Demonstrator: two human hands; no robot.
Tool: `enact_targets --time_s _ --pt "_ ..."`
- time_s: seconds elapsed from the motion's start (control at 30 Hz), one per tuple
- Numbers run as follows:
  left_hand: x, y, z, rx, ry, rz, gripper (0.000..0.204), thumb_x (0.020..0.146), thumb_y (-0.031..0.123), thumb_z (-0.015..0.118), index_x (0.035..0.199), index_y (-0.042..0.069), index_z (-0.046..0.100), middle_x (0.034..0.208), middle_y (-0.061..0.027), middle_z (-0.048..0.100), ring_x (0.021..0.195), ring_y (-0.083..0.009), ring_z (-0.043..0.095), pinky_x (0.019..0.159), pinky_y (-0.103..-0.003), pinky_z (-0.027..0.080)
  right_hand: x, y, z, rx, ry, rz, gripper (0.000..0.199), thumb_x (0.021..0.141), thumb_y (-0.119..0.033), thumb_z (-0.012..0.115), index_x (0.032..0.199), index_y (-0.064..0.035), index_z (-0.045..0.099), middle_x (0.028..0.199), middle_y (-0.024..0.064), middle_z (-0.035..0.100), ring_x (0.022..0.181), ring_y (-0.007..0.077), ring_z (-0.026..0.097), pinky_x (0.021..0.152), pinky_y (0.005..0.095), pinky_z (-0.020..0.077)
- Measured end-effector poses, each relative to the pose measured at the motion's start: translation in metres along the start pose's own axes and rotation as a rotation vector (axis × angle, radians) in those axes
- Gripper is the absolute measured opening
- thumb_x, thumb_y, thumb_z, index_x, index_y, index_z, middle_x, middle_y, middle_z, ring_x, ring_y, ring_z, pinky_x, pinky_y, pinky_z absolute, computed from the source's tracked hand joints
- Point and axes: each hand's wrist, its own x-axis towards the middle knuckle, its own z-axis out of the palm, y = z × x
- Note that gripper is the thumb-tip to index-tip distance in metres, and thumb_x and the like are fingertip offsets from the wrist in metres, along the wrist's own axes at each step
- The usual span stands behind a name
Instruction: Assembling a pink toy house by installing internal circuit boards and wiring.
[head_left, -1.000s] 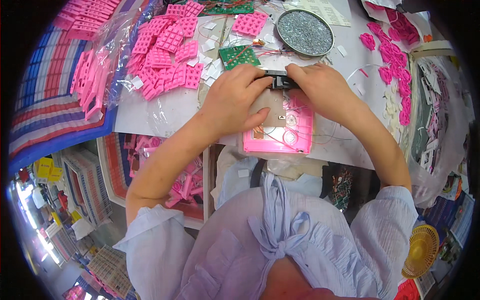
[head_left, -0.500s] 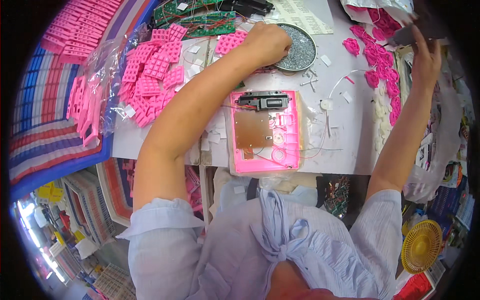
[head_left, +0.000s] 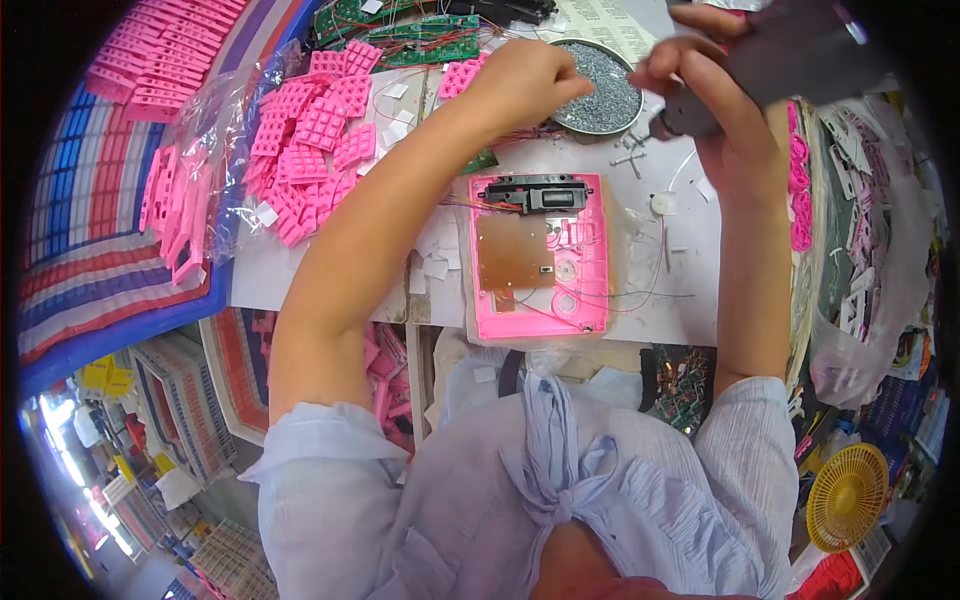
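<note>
My right hand [head_left: 725, 105] is wrapped round a dark power screwdriver [head_left: 800, 62], raised over the right side of the table, its tip pointing left. My left hand [head_left: 525, 82] is closed in a pinch at the left rim of a round dish [head_left: 640, 112] of small grey metal screws [head_left: 605, 88]; whatever its fingertips hold is too small to make out. Nearer to me lies an open pink plastic case [head_left: 598, 255]. Inside it are a brown circuit board [head_left: 512, 245], a black rectangular part [head_left: 548, 198] along the far edge, and thin wires.
Left of my forearm are heaped pink keypads [head_left: 320, 120], with a striped blue-edged tray [head_left: 90, 270] of pink parts beyond. Green circuit boards [head_left: 430, 42] with wires lie at the back. A small white disc [head_left: 662, 204] with a wire sits right of the case.
My right hand has brought the screwdriver from the far right toward the dish. My left hand has lifted slightly from the screws, fingers still pinched.
</note>
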Motion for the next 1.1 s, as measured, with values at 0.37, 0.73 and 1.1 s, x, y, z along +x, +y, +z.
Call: enact_targets --time_s 0.37,0.73,1.1 --pt "-0.139 0.058 0.019 -0.115 0.343 0.352 0.013 0.081 0.015 0.077 0.092 0.012 0.069 0.093 0.0009 0.069 0.081 -0.0180 0.061 0.080 -0.037 0.038 -0.048 -0.018 0.053 0.459 -0.082 -0.115 0.038 0.090 -0.019 0.071 0.114 0.0031 0.052 0.067 0.0052 0.055 0.056 0.0116 0.052 0.054 0.0299 0.0493" --pt "-0.141 0.063 0.023 0.061 0.461 0.296 0.024 0.073 0.021 0.082 0.091 0.013 0.068 0.093 0.0024 0.067 0.086 -0.0193 0.059 0.087 -0.042 0.034 -0.047 -0.003 0.054 0.359 -0.057 -0.078 0.025 0.087 -0.012 0.070 0.105 0.0007 0.057 0.076 0.0060 0.060 0.060 0.0106 0.056 0.055 0.0251 0.0478" --pt "-0.137 0.053 0.025 0.262 0.276 0.066 0.034 0.073 0.029 0.081 0.101 0.015 0.070 0.106 0.0026 0.069 0.104 -0.0218 0.057 0.094 -0.047 0.030 -0.032 0.046 0.053 0.084 -0.024 0.022 0.009 0.092 0.001 0.058 0.095 -0.0030 0.050 0.062 0.0037 0.048 0.049 0.0109 0.043 0.048 0.0289 0.0377"
